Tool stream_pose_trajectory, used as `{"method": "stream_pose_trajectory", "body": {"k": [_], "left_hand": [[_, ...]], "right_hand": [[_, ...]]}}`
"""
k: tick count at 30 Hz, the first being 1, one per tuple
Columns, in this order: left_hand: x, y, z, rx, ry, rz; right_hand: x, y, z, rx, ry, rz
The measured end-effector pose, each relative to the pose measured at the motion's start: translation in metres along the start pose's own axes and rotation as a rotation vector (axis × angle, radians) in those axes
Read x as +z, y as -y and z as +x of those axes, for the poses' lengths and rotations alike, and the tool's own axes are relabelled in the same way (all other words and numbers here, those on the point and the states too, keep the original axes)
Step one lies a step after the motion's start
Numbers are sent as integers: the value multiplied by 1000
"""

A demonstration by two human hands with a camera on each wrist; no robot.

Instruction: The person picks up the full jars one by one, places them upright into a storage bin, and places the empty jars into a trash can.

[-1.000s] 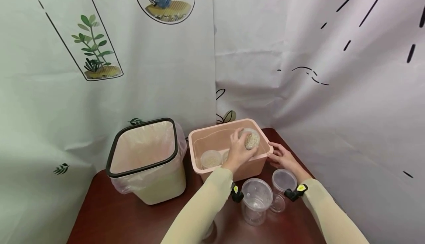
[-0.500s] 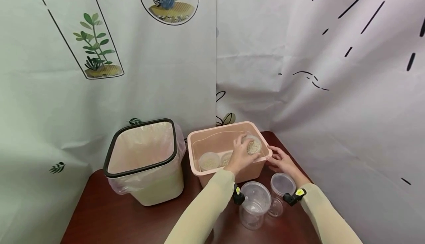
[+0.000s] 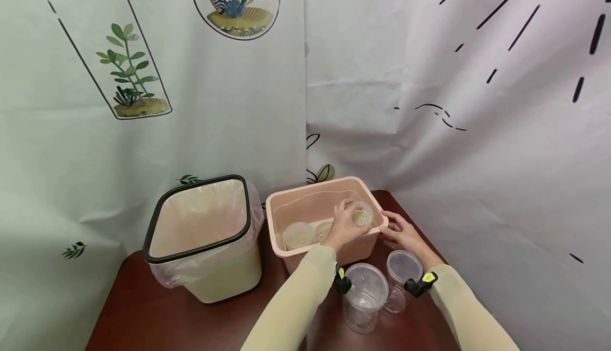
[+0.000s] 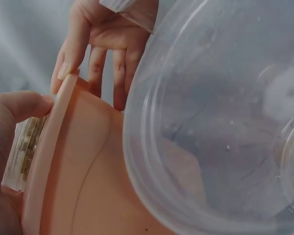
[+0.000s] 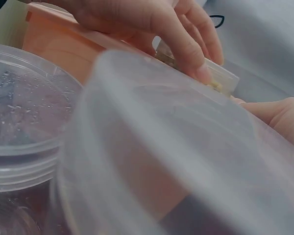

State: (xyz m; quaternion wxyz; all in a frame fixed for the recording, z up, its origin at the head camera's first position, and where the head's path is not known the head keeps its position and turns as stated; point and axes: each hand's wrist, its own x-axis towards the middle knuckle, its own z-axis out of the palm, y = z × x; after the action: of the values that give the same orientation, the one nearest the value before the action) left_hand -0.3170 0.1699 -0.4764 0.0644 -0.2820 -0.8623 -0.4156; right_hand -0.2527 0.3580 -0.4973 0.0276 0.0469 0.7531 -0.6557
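My left hand (image 3: 345,228) grips a round clear tub of pale grains (image 3: 363,217) by its sides, inside the right end of a pink plastic bin (image 3: 305,202). Two similar tubs stand in that bin, a larger-looking one (image 3: 298,236) at the left and another (image 3: 323,230) partly behind the left hand. The right hand (image 3: 403,234) touches the bin's right front corner. In the left wrist view, a right fingertip lies on the rim (image 4: 59,115) while other fingers (image 4: 119,81) extend fairly straight beyond the wall.
Left of the bin stands a bag-lined waste bin (image 3: 224,271) with a black rim. Clear plastic jars, one large (image 3: 365,287) and one smaller (image 3: 404,266), stand on the dark red table (image 3: 157,319), close under both wrists. A printed cloth (image 3: 229,102) hangs behind.
The left hand has lowered the tub of grains slightly deeper into the pink bin. The right hand keeps its place at the bin's corner. The head view has shifted a little.
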Motion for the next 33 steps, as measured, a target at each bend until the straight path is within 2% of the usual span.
{"method": "stream_pose_trajectory", "body": {"k": [6, 13, 17, 23, 26, 30, 33], "left_hand": [[1, -1, 4, -18, 23, 15], [8, -3, 4, -49, 36, -22], [10, -1, 8, -62, 25, -19], [7, 6, 8, -95, 50, -26], [5, 9, 8, -85, 74, -17], [3, 7, 7, -36, 99, 8], [1, 5, 7, -16, 82, 21]], "right_hand": [[1, -3, 3, -19, -10, 10], [-2, -6, -2, 2, -23, -15], [-2, -5, -1, -9, -16, -3], [2, -3, 1, -5, -14, 4], [2, -2, 0, -4, -6, 8], [3, -1, -1, -12, -14, 15], [2, -1, -2, -17, -15, 16]]}}
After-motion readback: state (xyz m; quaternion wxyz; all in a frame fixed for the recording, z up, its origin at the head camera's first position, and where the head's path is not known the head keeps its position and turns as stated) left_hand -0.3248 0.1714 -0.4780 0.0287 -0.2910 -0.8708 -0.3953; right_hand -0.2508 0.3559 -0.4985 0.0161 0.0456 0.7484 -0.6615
